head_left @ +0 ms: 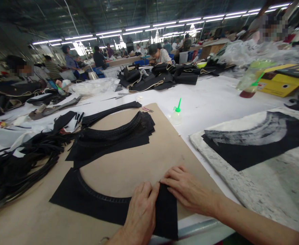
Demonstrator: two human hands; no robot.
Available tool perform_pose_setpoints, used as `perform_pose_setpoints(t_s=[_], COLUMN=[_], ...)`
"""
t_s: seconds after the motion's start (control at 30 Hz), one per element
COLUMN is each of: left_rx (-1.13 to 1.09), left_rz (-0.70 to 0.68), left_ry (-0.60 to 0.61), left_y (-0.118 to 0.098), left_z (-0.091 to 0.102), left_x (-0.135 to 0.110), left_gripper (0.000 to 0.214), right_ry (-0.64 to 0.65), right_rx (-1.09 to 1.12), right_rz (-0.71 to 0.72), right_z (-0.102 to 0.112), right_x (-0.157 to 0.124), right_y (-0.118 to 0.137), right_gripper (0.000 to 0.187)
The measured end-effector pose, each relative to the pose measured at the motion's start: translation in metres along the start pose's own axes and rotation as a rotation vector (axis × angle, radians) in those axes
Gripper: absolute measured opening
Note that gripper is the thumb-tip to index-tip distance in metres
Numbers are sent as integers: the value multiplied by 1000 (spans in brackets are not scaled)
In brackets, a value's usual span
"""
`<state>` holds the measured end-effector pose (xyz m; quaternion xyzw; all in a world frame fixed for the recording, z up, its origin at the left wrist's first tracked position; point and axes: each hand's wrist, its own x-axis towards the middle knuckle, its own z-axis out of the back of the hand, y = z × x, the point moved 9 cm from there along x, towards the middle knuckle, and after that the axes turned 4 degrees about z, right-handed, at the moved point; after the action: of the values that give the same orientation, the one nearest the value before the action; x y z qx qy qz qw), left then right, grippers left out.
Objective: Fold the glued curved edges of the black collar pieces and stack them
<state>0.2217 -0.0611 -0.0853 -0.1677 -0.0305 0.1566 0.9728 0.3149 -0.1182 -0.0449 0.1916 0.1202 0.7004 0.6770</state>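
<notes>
A black curved panel (101,209) of leather-like or fabric material lies on the brown board (164,143) in front of me. A notched strip runs along its curved inner edge. My left hand (142,209) presses down on the panel, its fingers bent at the curved edge. Close beside it, my right hand (183,187) pinches the upper edge near the panel's right end. The fingertips of both hands nearly meet, and the bit of edge between them is mostly hidden. Farther up the board sits a stack of similar black panels (113,139).
Black strips (32,163) are heaped at the left. A clear bottle with a green nozzle (176,115) stands beyond the board. At right, a black panel with whitish smears (253,136) rests on a stained slab (271,183). A yellow box (279,81) stands behind; co-workers sit farther off.
</notes>
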Motion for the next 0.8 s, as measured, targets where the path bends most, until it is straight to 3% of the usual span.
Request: perform_pose_setpoints(t_s=[0.3, 0.53, 0.8], left_rx=[-212, -287, -207], left_rz=[58, 37, -14], left_ry=[-41, 18, 33], left_y=[4, 0, -7], left_z=[14, 10, 10], left_x=[9, 22, 23], left_gripper=[65, 67, 56], right_ry=[-152, -185, -190], right_rx=[81, 32, 9], right_rz=[-132, -85, -97], right_z=[2, -5, -7], right_x=[-18, -30, -32], right_y=[-8, 2, 0], right_gripper=[17, 33, 34])
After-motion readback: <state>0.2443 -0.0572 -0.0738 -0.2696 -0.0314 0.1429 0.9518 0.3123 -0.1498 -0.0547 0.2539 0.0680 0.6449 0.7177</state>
